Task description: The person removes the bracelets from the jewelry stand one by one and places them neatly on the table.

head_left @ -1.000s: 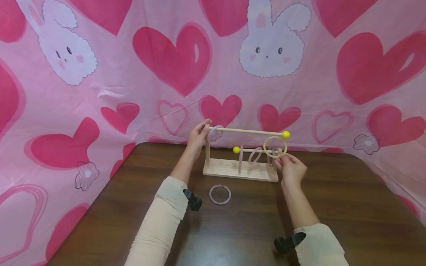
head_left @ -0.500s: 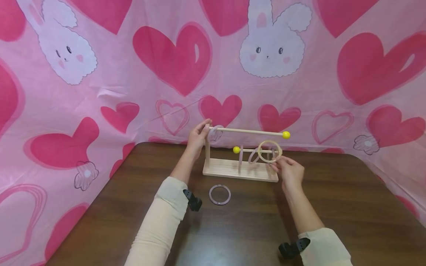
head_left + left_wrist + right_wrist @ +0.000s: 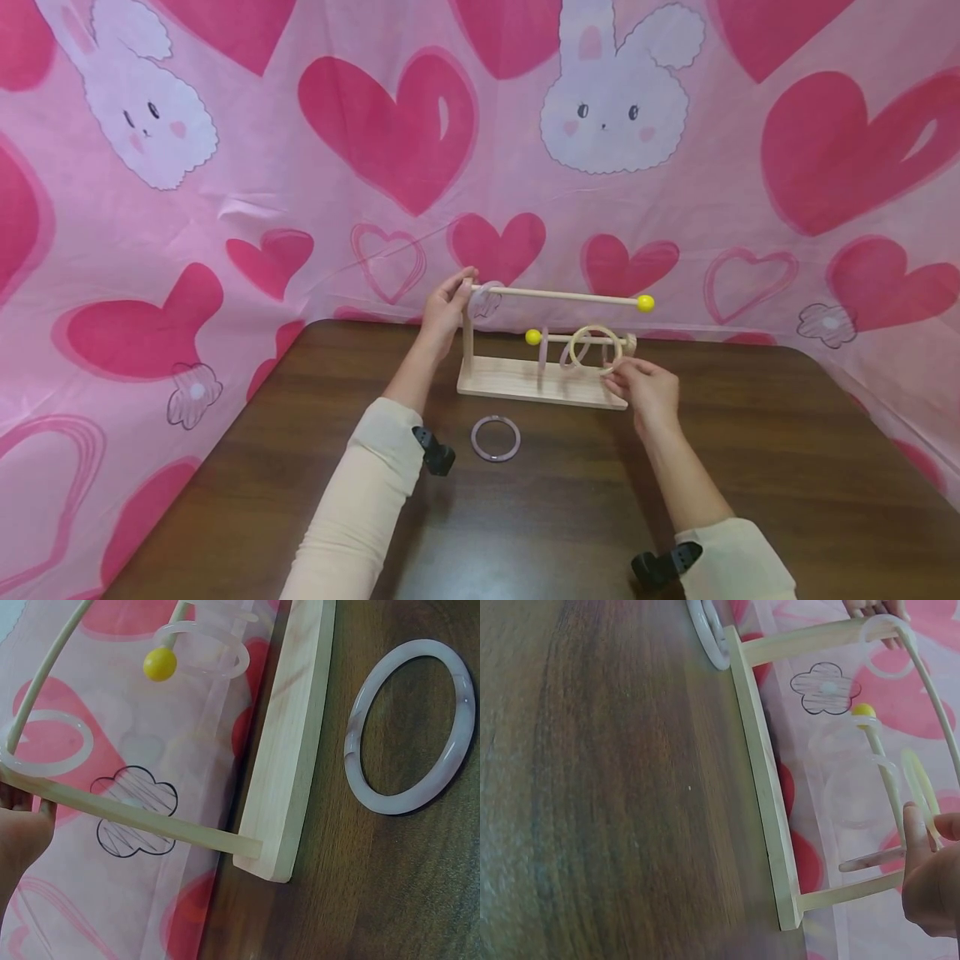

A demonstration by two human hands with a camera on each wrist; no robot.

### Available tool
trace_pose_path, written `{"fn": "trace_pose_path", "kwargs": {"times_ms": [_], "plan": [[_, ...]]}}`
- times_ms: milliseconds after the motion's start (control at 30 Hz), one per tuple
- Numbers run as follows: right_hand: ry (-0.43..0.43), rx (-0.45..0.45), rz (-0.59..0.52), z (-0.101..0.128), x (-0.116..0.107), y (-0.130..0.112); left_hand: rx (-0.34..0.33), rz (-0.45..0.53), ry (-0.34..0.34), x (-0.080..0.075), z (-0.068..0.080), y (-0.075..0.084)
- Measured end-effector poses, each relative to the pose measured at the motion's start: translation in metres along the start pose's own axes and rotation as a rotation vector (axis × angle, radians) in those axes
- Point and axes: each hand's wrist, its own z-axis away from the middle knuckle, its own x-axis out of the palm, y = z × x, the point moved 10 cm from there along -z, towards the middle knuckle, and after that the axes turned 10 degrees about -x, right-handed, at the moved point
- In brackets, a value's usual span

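A wooden rack (image 3: 540,385) stands on the dark table, with an upper rod and a shorter lower rod, each tipped by a yellow ball (image 3: 645,303). My left hand (image 3: 453,287) grips the top of the left post, beside a pale ring (image 3: 486,300) hanging on the upper rod. My right hand (image 3: 613,373) pinches a yellow ring (image 3: 596,348) by its lower edge, upright at the lower rod; I cannot tell whether the rod passes through it. Two pale pink rings (image 3: 542,354) hang on the lower rod. The right wrist view shows the yellow ring (image 3: 922,787) between my fingers.
A pink marbled ring (image 3: 495,438) lies flat on the table (image 3: 750,467) in front of the rack, also seen as the ring (image 3: 409,726) beside the rack's base (image 3: 292,750). A pink cloth with hearts and rabbits (image 3: 375,167) hangs close behind the rack.
My right hand has carried the yellow ring down and to the left, from near the upper rod's yellow ball to the lower rod. The left hand has stayed on the post.
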Motion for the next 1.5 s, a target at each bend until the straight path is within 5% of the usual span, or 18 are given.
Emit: {"fn": "trace_pose_path", "kwargs": {"times_ms": [133, 400, 1033, 1500], "plan": [[-0.072, -0.005, -0.009, -0.003, 0.003, 0.007, 0.001, -0.001, 0.002, -0.001, 0.0, 0.0], [-0.093, 0.104, 0.142, 0.013, 0.014, -0.002, 0.014, -0.003, 0.002, 0.0, -0.001, 0.0], [-0.432, 0.15, 0.355, 0.025, 0.036, 0.018, 0.018, -0.024, -0.004, 0.001, 0.002, 0.003], [-0.572, 0.183, 0.466, 0.033, 0.042, 0.03, 0.031, -0.029, 0.002, 0.001, 0.003, 0.004]]}}
